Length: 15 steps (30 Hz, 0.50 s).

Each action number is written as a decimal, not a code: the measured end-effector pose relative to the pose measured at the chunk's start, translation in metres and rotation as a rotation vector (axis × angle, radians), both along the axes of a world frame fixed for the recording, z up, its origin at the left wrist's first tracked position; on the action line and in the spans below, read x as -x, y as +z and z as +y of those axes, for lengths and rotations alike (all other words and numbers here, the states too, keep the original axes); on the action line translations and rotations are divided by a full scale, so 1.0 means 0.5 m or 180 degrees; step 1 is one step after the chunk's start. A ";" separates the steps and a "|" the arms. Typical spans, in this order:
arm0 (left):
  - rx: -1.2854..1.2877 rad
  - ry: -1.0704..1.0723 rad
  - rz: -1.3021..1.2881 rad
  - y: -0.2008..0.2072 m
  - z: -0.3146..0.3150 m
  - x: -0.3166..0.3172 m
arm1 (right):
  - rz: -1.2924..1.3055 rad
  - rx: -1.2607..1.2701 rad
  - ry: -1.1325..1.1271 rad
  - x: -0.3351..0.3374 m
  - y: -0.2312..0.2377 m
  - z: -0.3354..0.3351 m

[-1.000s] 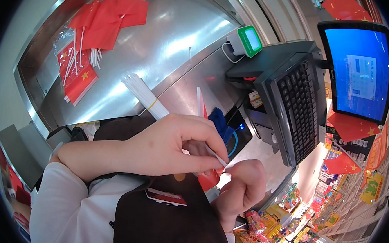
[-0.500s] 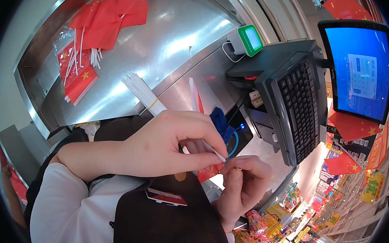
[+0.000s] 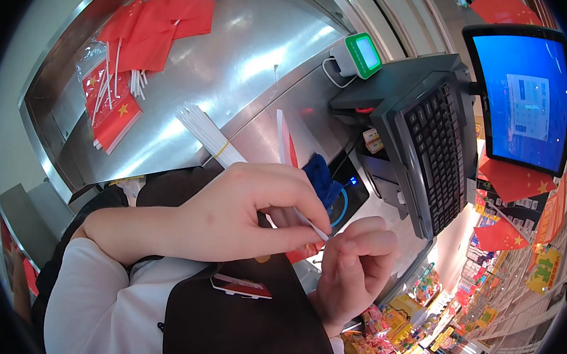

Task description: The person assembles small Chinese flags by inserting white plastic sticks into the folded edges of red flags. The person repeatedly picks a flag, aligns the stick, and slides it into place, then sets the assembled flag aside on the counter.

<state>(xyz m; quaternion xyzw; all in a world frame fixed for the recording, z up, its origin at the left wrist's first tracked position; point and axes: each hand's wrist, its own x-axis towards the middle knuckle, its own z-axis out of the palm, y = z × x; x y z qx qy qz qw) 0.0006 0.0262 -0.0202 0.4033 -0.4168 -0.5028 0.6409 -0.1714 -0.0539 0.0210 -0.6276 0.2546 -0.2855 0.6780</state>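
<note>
My left hand (image 3: 255,211) reaches across from the left, its thumb and fingers pinched on a thin white stick (image 3: 314,227). The stick's tip points at my right hand (image 3: 356,267), which is raised close by with fingers curled and thumb pressed to them. Whatever the right fingertips hold is hidden. Under the hands, partly covered, shows a piece of red flag (image 3: 304,251); whether it is joined to the stick I cannot tell. Just beyond the left hand, a bundle of white sticks (image 3: 208,132) with a yellow band lies on the metal counter (image 3: 239,55).
Red flags (image 3: 150,39) on white sticks are piled at the far left, partly in clear plastic. Another red-and-white flag (image 3: 287,141) lies beside a blue cloth (image 3: 321,180). Right of them stand a green-framed device (image 3: 364,54), a keyboard (image 3: 435,158) and a monitor (image 3: 522,98).
My right hand has turned slightly and its fingers have curled in. A small white end that showed at its thumb is now hidden. The left hand keeps its pinch almost unmoved.
</note>
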 end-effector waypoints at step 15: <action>0.0194 0.0149 -0.0316 0.006 0.005 0.007 | 0.0389 0.1151 -0.0182 -0.001 -0.001 0.006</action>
